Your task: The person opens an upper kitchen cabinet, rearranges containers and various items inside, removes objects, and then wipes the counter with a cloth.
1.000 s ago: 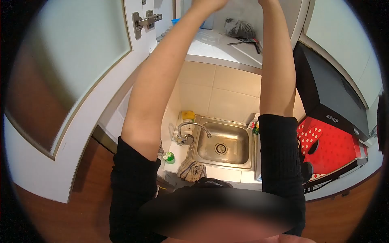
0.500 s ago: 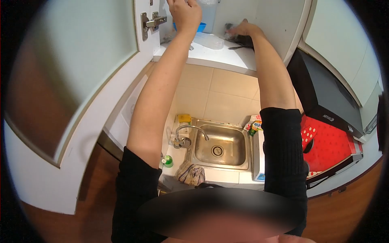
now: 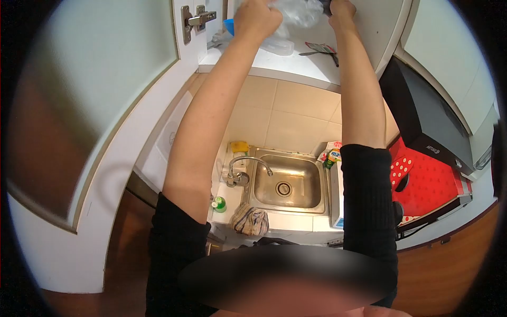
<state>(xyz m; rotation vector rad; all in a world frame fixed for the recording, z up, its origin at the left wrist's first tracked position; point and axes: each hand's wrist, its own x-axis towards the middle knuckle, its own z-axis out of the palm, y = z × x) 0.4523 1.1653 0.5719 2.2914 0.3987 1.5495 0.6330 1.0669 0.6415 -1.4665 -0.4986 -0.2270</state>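
Note:
Both my arms reach up into a white cabinet. My left hand (image 3: 257, 20) is closed at a crumpled clear plastic bag (image 3: 303, 13), its fingertips partly cut off by the top edge. To the right, my right hand (image 3: 343, 9) curls around a dark item (image 3: 327, 7) beside the bag; its kind cannot be made out. Below the bag, a clear plastic container (image 3: 277, 46) lies on the cabinet shelf (image 3: 274, 66). A small red-and-grey packet (image 3: 321, 47) and dark utensil-like pieces (image 3: 335, 58) lie near my right wrist. Part of a blue bowl (image 3: 228, 26) shows behind my left hand.
An open frosted-glass cabinet door (image 3: 105, 105) stands at left. Below are a steel sink (image 3: 288, 206), a faucet (image 3: 248, 158), a yellow sponge (image 3: 239, 147), a green bottle (image 3: 218, 204) and a striped cloth (image 3: 250, 220). A black range hood (image 3: 422, 116) juts out at right.
My right hand has risen from the shelf with the dark item, uncovering the packet and dark pieces. My left hand has come down and right. The plastic bag now stretches between the hands.

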